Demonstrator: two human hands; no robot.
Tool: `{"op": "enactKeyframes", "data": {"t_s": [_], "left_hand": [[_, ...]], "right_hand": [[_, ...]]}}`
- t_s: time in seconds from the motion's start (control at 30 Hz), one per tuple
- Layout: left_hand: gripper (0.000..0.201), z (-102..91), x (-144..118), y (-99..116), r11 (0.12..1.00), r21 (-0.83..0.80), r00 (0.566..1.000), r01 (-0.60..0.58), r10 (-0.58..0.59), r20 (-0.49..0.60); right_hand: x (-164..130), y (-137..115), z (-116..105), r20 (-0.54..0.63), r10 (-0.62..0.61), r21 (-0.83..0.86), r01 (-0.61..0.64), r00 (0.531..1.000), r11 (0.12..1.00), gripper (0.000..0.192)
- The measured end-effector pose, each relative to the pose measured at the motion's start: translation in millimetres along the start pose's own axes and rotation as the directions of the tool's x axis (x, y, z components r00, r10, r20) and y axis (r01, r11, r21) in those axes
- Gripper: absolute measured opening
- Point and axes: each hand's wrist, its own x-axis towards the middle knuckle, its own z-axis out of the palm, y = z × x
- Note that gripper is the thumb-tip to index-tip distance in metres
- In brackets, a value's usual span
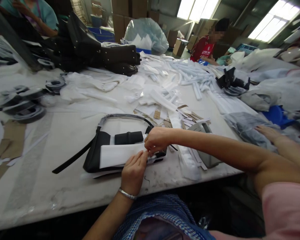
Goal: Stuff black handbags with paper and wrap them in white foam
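Head view: black bag lies on its side on the pale table, near the front edge, directly before the worker. Left hand: fingers straight and close together, laid over the lower edge of the white sheet on the bag's face, not wrapped around anything visible. Right hand: fingers curled in, tips just beside the left fingertips; cannot tell whether anything is pinched between them.

Step in hand (judged): securing protective wrapping at the right end of the bag. The next move appears to call for steady left-hand pressure, keeping the sheet flat while the right fingertips work the small fastening area, mostly hidden by the hands.

Materials: bag body smooth, leather-like, with rounded corners. Sheet matte, rectangular, probably thin foam. Handle forms a low arch, sleeved in glossy clear film. Loose strap flat, narrow, angled out to the left. Above the sheet, a dark padded tab, roughly oblong, with a raised band across its middle. Beyond the bag, cardboard scraps, stiff and brown, lie in an untidy heap.
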Motion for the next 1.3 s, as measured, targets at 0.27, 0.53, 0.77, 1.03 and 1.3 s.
{"op": "enactKeyframes", "data": {"t_s": [0.27, 0.53, 0.77, 1.03, 1.3], "left_hand": [[0.037, 0.9, -1.6, 0.1, 0.998, 0.005, 0.998, -0.060, 0.061, -0.004], [0.037, 2.6, -7.6, -4.9, 0.992, 0.016, 0.991, -0.129, 0.129, -0.033], [0.034, 5.3, -9.8, -2.6, 0.995, 0.020, 0.995, -0.095, 0.095, -0.033], [0.032, 2.5, -6.7, -1.3, 0.995, 0.014, 0.994, -0.097, 0.098, -0.046], [0.026, 1.1, -4.4, -2.7, 0.992, -0.005, 0.987, -0.127, 0.126, -0.096]], "right_hand": [[27.4, 2.6, -10.2, 0.176, 0.050, -0.059, -0.040, 0.983, 0.997, 0.008], [33.4, 14.0, -8.5, 0.179, -0.072, -0.078, 0.087, 0.981, 0.993, 0.015], [39.2, 24.5, -7.9, 0.214, -0.070, 0.015, 0.068, 0.974, 0.998, 0.010], [38.0, 44.3, -5.1, 0.081, 0.040, 0.131, -0.050, 0.996, 0.990, 0.016], [36.4, 60.5, 15.2, -0.035, 0.289, 0.294, -0.267, 0.957, 0.918, 0.044]]}}
